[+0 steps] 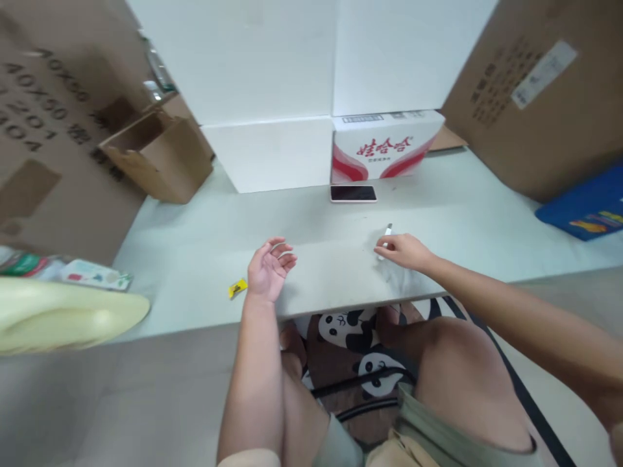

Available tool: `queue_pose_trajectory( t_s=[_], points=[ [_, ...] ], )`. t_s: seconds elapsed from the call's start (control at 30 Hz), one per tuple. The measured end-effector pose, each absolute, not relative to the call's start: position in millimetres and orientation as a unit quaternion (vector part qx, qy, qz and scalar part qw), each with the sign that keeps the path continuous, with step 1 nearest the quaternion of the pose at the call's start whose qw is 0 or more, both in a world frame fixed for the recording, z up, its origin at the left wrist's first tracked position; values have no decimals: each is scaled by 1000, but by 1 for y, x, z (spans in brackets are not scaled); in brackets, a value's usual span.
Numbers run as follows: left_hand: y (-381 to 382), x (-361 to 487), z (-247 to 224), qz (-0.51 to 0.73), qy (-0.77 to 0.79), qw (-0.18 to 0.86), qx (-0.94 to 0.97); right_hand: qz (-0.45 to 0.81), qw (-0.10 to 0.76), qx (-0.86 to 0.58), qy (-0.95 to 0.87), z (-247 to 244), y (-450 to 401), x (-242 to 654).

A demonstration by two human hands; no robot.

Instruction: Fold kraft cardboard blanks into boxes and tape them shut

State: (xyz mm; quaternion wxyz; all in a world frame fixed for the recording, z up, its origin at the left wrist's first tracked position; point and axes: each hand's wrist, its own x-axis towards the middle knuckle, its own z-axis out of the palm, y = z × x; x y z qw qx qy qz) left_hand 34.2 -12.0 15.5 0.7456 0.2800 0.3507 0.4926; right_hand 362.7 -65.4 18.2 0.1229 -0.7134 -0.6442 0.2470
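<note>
My left hand (270, 269) is palm up above the front part of the white table (195, 250), its fingers spread and slightly curled with nothing in them. Just left of it lies a small yellow packet (237, 288). On the right, my right hand (399, 251) pinches a slim white pen-like object (388, 232) with a dark tip. That object points away from me, and its lower part is partly hidden by the fingers. Farther back, a phone (353, 193) with a dark screen lies flat on the table.
A white and red carton (384, 152) stands behind the phone, beside white panels (272, 155). An open brown box (170, 159) is at the back left. A blue box (584, 206) sits at the right, and a pale yellow object (73, 314) at the left edge.
</note>
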Motion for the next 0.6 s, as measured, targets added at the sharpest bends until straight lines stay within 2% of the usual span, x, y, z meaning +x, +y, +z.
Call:
queue_pose_trajectory(
  t_s=[0.1, 0.33, 0.6],
  points=[
    [-17, 23, 16, 517, 339, 743, 257, 280, 160, -693, -645, 27, -47, 339],
    [-21, -4, 22, 573, 302, 739, 186, 393, 337, -589, -620, 45, 32, 226],
    [-13, -40, 22, 608, 247, 739, 153, 412, 375, -515, -652, 53, 144, 73]
  ],
)
